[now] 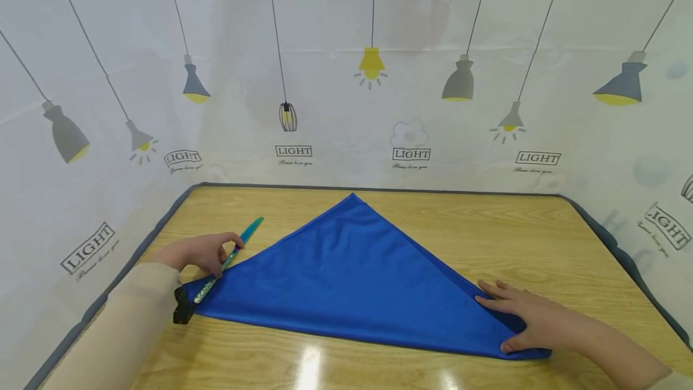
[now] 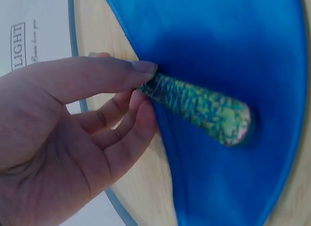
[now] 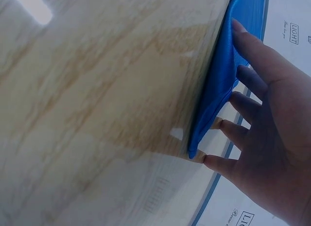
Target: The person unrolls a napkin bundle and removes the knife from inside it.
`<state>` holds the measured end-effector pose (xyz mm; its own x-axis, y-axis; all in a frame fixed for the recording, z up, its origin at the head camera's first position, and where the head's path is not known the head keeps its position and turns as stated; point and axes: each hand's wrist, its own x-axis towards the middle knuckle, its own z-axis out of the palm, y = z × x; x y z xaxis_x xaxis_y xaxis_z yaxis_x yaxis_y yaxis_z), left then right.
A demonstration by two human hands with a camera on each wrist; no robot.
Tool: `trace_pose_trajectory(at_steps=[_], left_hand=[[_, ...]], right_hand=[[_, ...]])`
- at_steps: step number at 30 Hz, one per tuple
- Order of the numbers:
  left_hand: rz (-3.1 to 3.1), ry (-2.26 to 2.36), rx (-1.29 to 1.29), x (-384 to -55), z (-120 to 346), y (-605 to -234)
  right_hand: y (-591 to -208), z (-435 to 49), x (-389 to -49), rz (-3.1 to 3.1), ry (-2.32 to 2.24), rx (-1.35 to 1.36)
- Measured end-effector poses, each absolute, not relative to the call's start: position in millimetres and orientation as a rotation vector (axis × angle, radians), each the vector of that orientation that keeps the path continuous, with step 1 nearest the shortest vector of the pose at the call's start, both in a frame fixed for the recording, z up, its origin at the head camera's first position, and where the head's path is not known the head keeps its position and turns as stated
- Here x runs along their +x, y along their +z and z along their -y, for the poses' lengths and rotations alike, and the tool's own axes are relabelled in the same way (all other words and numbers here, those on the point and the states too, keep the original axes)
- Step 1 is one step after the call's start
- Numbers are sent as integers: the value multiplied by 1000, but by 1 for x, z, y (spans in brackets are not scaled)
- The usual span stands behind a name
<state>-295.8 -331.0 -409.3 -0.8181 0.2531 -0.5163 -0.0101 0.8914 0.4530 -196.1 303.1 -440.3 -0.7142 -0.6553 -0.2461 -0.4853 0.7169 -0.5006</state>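
A blue cloth (image 1: 346, 275) lies folded into a triangle on the wooden table, its peak pointing to the far side. Over its left corner my left hand (image 1: 208, 251) pinches a shiny table knife (image 1: 250, 230) between thumb and fingers. The knife's blade points away and to the right. In the left wrist view its textured, iridescent handle (image 2: 204, 109) extends over the cloth. At the right corner my right hand (image 1: 547, 321) rests with fingers spread, thumb on the cloth. The right wrist view shows the fingertips along the cloth's edge (image 3: 214, 95).
The wooden table (image 1: 260, 354) has a dark edging (image 1: 379, 189). A pale curtain (image 1: 335, 17) printed with lamps and the word LIGHT stands around its back and sides. A small black object (image 1: 184, 306) sits at the left wrist.
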Motion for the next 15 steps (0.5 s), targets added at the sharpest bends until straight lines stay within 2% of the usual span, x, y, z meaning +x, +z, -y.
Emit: trace_pose_trajectory(at_steps=[15], left_hand=[[-2482, 707, 177, -289, 333, -409]], right_hand=[[-440, -304, -195, -2528, -556, -904]])
